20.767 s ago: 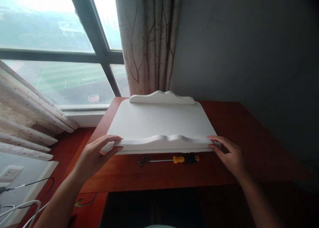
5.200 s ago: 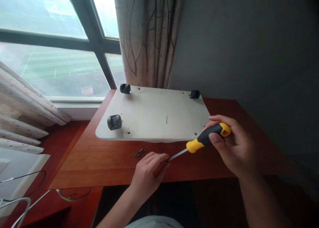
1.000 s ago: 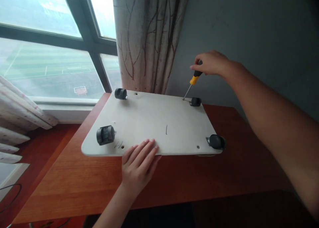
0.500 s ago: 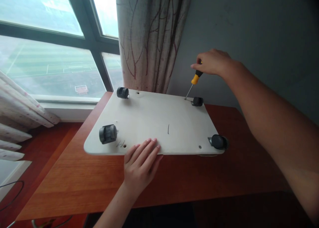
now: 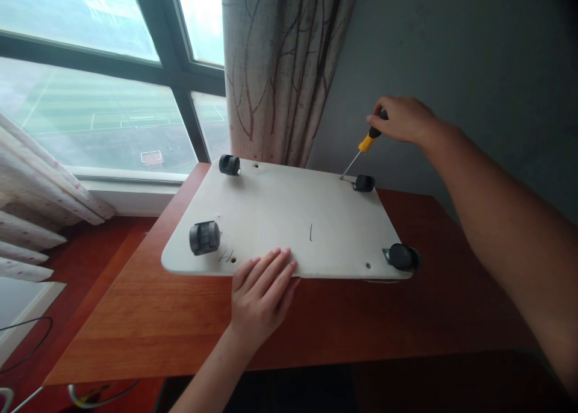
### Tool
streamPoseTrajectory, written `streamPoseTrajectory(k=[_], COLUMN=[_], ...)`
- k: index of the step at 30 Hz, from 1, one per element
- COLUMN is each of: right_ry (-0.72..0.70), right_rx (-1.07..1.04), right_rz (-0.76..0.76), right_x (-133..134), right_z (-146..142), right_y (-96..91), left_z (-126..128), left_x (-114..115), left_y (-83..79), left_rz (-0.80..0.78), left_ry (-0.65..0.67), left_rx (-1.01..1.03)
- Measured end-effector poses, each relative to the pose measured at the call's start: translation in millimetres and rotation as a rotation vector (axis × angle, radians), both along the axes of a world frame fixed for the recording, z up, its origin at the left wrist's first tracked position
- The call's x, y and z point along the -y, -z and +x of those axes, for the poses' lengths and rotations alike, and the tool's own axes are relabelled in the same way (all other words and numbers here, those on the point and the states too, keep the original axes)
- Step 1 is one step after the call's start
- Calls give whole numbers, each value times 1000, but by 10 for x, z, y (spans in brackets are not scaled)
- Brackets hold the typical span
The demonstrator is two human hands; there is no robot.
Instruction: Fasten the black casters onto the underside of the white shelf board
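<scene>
A white board (image 5: 275, 211) lies on the table with its casters facing up. My left hand (image 5: 262, 286) grips its near edge, the fingers flat on top and the thumb at the edge. In my closed right hand (image 5: 401, 117) is a screwdriver (image 5: 370, 139) with a yellow and black handle. It slants down, its tip at a screw hole near the board's far edge. Just right of the tip sits the far right caster (image 5: 363, 183). Other dark casters are the near right one (image 5: 403, 257), the near left one (image 5: 205, 238) and the far left one (image 5: 229, 165).
The reddish wooden table (image 5: 149, 316) extends around the board. Behind it hang a patterned curtain (image 5: 275, 70) and a grey wall (image 5: 433, 52). A window (image 5: 108, 112) is at the left, beside another curtain (image 5: 40, 172). A dark cable (image 5: 45, 335) shows at lower left.
The whole view has shifted slightly, so the board and both hands appear further right. The screwdriver's handle leans somewhat more to the right, while its tip stays at the same hole.
</scene>
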State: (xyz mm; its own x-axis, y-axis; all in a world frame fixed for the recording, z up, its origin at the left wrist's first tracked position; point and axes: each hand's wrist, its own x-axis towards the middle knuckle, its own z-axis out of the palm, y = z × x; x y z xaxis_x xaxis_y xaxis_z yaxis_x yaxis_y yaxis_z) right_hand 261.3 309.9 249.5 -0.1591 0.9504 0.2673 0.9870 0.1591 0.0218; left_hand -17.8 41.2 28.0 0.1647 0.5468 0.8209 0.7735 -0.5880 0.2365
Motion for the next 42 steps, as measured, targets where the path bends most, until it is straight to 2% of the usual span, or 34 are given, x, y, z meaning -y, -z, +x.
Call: streamPoseTrajectory(k=[5,12,15,19,26,32,38,42], right_ry=[-72,-6,-42,-82,-28,-80,-87,-101], right_rx=[-316,-60,-143,-319,-112,-258,-133,-176], right_rz=[-124,-16,-32,-146,-147,-185,-107,-110], right_x=[21,46,20,17,14,-3,55,-6], right_z=[100,123,131,153,176,188,100,33], right_y=[22,39,59,55,-23,-6,18,13], left_z=[2,-4,-5,-6,-14,-16,-20,-21], left_x=[2,5,4,1,1,3,1,2], left_y=[12,1,0,6,21,21,20,24], left_rz=[-4,-8,-6,0,-8,-18,-14,-15], left_ry=[-1,-9,-9,-6,1,1,5,6], left_rx=[5,-10,-10,-6,-15,-18,-16,-15])
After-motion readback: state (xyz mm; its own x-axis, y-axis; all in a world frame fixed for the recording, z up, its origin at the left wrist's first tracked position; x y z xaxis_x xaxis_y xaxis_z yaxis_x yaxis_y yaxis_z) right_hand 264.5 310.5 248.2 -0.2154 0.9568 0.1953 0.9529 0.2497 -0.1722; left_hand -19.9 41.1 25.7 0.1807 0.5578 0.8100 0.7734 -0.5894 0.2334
